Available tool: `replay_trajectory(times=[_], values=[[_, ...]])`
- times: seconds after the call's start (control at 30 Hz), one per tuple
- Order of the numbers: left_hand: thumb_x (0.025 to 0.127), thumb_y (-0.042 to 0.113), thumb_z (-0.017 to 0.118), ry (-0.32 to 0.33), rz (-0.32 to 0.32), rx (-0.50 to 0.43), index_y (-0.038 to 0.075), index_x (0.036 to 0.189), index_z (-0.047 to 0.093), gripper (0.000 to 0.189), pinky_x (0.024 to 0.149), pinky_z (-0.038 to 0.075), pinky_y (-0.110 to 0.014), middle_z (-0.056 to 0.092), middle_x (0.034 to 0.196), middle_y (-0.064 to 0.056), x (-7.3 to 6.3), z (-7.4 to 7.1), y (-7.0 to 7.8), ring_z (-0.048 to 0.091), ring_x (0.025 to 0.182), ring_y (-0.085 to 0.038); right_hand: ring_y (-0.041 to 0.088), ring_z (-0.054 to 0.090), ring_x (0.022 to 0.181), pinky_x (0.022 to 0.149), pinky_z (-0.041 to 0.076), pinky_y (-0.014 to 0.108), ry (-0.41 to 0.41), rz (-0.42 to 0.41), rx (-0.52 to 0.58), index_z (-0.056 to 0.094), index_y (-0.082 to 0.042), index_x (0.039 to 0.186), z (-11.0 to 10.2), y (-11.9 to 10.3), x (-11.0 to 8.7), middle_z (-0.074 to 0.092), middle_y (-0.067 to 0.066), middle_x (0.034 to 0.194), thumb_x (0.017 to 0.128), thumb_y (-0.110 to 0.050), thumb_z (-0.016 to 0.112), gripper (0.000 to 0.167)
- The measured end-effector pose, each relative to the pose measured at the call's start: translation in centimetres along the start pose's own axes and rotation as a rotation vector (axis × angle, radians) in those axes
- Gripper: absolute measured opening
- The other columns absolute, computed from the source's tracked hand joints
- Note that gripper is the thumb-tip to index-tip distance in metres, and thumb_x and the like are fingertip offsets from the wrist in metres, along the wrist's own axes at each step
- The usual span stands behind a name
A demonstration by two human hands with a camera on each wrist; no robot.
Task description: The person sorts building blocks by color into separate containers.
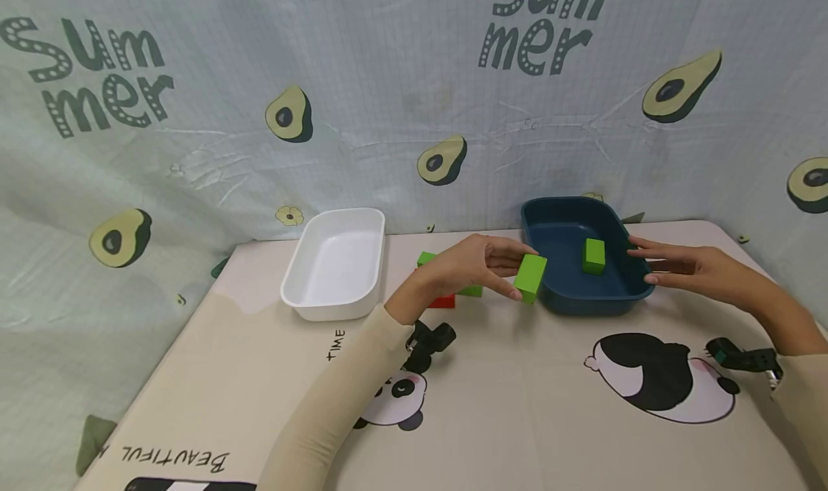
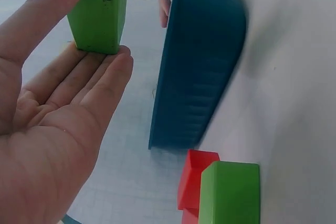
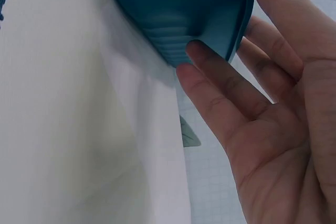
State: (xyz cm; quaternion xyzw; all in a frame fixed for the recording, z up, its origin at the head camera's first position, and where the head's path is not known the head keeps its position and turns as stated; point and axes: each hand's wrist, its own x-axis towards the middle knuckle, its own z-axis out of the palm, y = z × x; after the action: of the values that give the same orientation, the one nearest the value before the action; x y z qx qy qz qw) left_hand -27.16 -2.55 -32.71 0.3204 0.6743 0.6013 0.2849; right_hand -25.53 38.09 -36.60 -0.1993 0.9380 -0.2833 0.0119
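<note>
Between the thumb and fingertips of my left hand (image 1: 471, 264) is a green block (image 1: 530, 278), raised just left of the blue tray (image 1: 598, 305). From the left wrist, the same block (image 2: 98, 22) appears upright against the fingertips. Inside the tray lies another green block (image 1: 593, 256). My right hand (image 1: 701, 272) is at the tray's right side, its fingers nearly straight and touching the wall and rim. Behind the left hand, partly hidden, are more green blocks and a red block (image 1: 443, 302); the left wrist view shows a green block (image 2: 231, 192) beside red ones (image 2: 197, 177).
A white tray (image 1: 333, 313) stands on the table's left side, near the back. The tablecloth (image 1: 504, 419) carries printed animals and lettering. An avocado-print curtain (image 1: 375, 103) hangs behind the table. A small black device is strapped at each wrist.
</note>
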Motion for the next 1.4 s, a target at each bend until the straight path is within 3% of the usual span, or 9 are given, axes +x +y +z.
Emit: replay_trajectory(times=[0.17, 0.5, 0.87, 1.1, 1.4], values=[[0.079, -0.015, 0.079, 0.004, -0.002, -0.018, 0.001, 0.138, 0.06, 0.064, 0.103, 0.052, -0.029, 0.066, 0.136, -0.008, 0.1, 0.2, 0.1, 0.063, 0.125, -0.016, -0.026, 0.041, 0.113, 0.081, 0.049, 0.011, 0.019, 0.014, 0.021, 0.062, -0.021, 0.143, 0.2, -0.1, -0.2, 0.043, -0.007, 0.157, 0.097, -0.03, 0.071, 0.047], [0.078, -0.013, 0.08, -0.007, 0.022, -0.004, 0.001, 0.138, 0.06, 0.065, 0.104, 0.052, -0.029, 0.065, 0.136, -0.007, 0.4, 0.4, -0.1, 0.064, 0.123, -0.015, -0.03, 0.036, 0.115, 0.082, 0.039, -0.001, 0.066, 0.028, 0.062, 0.067, -0.021, 0.136, 0.5, -0.4, -0.2, 0.047, 0.002, 0.155, 0.098, -0.03, 0.07, 0.039], [0.078, -0.012, 0.081, -0.013, 0.026, -0.014, 0.001, 0.138, 0.06, 0.064, 0.104, 0.052, -0.028, 0.066, 0.135, -0.005, 0.7, 0.7, -0.1, 0.063, 0.123, -0.014, -0.027, 0.035, 0.122, 0.083, 0.038, -0.002, 0.081, 0.012, 0.093, 0.066, -0.018, 0.138, 0.8, -0.5, -0.6, 0.046, -0.007, 0.156, 0.099, -0.026, 0.069, 0.04], [0.08, -0.002, 0.084, -0.016, 0.033, 0.071, 0.007, 0.139, 0.06, 0.064, 0.107, 0.05, -0.03, 0.066, 0.134, 0.002, 1.1, 0.9, 0.2, 0.063, 0.122, -0.008, -0.024, 0.036, 0.126, 0.085, 0.037, -0.003, 0.093, 0.018, 0.147, 0.066, -0.016, 0.138, 1.2, -0.2, -0.7, 0.046, -0.01, 0.155, 0.099, -0.023, 0.069, 0.04], [0.081, 0.003, 0.085, -0.01, 0.019, 0.084, 0.008, 0.141, 0.059, 0.065, 0.106, 0.05, -0.028, 0.066, 0.133, 0.002, 2.2, 1.0, 1.2, 0.063, 0.121, -0.008, -0.022, 0.036, 0.129, 0.087, 0.037, -0.002, 0.107, -0.009, 0.183, 0.065, -0.013, 0.139, 1.5, -0.1, -0.7, 0.046, -0.01, 0.156, 0.1, -0.019, 0.067, 0.039]])
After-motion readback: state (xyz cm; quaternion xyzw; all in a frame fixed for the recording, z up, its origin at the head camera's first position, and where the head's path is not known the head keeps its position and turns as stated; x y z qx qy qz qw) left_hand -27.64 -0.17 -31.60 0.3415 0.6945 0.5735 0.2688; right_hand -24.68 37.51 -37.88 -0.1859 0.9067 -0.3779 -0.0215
